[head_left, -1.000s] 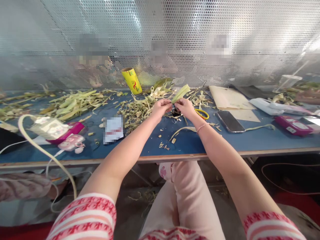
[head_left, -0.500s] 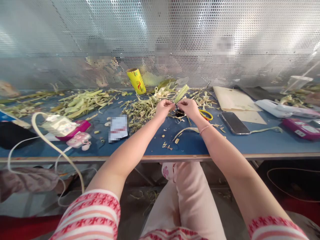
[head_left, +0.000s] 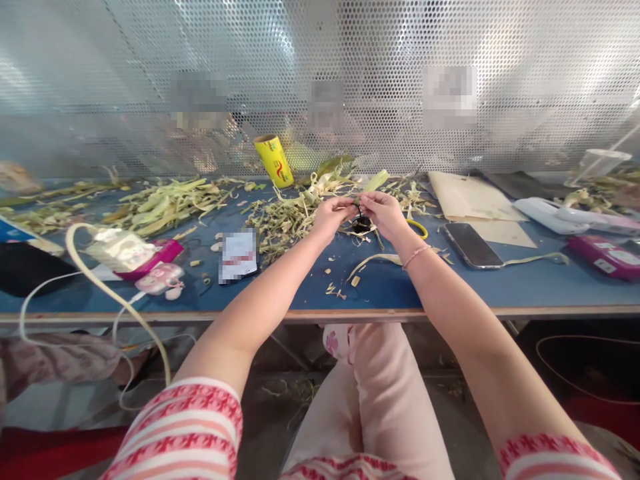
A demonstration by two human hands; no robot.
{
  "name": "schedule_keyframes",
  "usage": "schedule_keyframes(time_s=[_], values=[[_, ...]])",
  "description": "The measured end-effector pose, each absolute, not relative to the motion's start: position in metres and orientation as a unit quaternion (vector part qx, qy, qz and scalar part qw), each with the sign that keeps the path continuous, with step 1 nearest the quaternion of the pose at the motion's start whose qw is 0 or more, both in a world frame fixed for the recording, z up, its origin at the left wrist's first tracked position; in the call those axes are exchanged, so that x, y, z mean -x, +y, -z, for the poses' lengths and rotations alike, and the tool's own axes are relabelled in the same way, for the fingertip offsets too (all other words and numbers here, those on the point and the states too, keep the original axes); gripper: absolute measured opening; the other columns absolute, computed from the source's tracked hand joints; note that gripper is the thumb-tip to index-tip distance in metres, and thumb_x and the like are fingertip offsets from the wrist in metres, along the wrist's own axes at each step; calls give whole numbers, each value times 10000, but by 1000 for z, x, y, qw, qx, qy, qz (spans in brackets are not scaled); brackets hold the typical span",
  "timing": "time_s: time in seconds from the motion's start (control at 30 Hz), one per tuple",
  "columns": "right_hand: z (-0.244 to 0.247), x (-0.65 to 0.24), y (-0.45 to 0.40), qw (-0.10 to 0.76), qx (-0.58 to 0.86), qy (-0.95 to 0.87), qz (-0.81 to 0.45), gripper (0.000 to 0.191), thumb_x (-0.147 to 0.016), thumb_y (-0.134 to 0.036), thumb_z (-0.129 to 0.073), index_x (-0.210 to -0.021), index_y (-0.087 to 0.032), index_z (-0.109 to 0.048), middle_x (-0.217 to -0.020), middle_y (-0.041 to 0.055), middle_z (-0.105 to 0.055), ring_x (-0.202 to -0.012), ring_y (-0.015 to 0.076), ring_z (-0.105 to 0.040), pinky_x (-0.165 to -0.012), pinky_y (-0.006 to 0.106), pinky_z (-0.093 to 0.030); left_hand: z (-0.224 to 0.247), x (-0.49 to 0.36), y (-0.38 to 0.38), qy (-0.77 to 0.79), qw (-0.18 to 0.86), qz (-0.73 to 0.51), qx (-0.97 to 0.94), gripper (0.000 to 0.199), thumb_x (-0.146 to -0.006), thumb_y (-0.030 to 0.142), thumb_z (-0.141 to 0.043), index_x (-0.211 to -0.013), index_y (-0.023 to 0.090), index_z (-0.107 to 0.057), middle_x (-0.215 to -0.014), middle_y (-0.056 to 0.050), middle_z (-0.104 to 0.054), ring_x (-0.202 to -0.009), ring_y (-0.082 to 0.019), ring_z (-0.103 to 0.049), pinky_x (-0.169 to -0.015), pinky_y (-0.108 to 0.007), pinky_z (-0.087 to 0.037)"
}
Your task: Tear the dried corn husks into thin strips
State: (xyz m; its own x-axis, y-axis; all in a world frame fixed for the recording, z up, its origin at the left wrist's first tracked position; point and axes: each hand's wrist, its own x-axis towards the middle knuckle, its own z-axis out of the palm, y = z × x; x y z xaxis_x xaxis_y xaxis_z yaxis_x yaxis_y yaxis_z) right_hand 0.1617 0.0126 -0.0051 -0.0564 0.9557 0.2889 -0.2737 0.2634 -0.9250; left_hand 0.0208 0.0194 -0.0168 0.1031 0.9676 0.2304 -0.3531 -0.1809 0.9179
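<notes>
The table's front edge point(head_left: 350, 315) runs nearest, with blue tabletop point(head_left: 385, 290) before the fingers giving room, broken by small scraps point(head_left: 335, 291) and a curled strip point(head_left: 373, 259). Beyond, the left hand point(head_left: 334, 219) and right hand point(head_left: 384, 212) meet, fingertips pinched on the leaf strip point(head_left: 376, 181), its tip just past them; a black cord point(head_left: 360, 219) hangs below, its exact grip unclear. Dried leaves point(head_left: 280, 223) crowd the left; a phone point(head_left: 473, 245) lies right. A perforated panel point(head_left: 300, 40) bounds the far side. Compared with half a second ago, less leaf shows above the fingers.
</notes>
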Motion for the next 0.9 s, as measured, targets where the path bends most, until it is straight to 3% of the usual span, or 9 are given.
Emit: schedule_keyframes(time_s=[0.17, 0.33, 0.6, 0.73, 0.9], values=[[3, -161, 9, 596, 307, -512, -536, 152, -679, -229, -794, -787, -175, -701, -696, -11, -660, -654, 80, -590, -767, 235, -544, 18, -19, 21, 347, 510, -589, -522, 181, -656, 61, -701, -808, 132, -634, -701, 8, -673, -631, -99, -642, -713, -268, -531], [2, -160, 7, 570, 319, -524, -547, 168, -668, -137, -775, -819, -162, -705, -783, 10, -706, -741, 97, -645, -879, 272, -537, 21, -17, 24, 377, 455, -587, -554, 162, -667, 67, -672, -789, 150, -603, -664, 29, -627, -536, -67, -555, -529, -195, -419], [8, -160, 15, 545, 348, -587, -487, 162, -733, -280, -761, -800, -176, -656, -734, 12, -680, -713, 114, -650, -802, 297, -563, 19, -18, 22, 367, 476, -598, -530, 144, -702, 108, -665, -731, 168, -538, -643, 45, -596, -641, -92, -617, -714, -276, -559], [12, -162, 20, 522, 373, -645, -416, 233, -738, -390, -737, -732, -181, -634, -688, 0, -632, -657, 120, -598, -712, 296, -537, 16, -19, 19, 371, 492, -597, -514, 156, -734, 111, -660, -717, 165, -514, -622, 53, -584, -644, -96, -631, -764, -312, -573], [13, -164, 22, 510, 384, -717, -280, 186, -757, -373, -687, -711, -193, -672, -730, 15, -588, -718, 145, -559, -712, 303, -504, 12, -20, 16, 385, 502, -597, -493, 164, -751, 82, -644, -704, 160, -508, -599, 50, -578, -593, -93, -613, -757, -320, -570]])
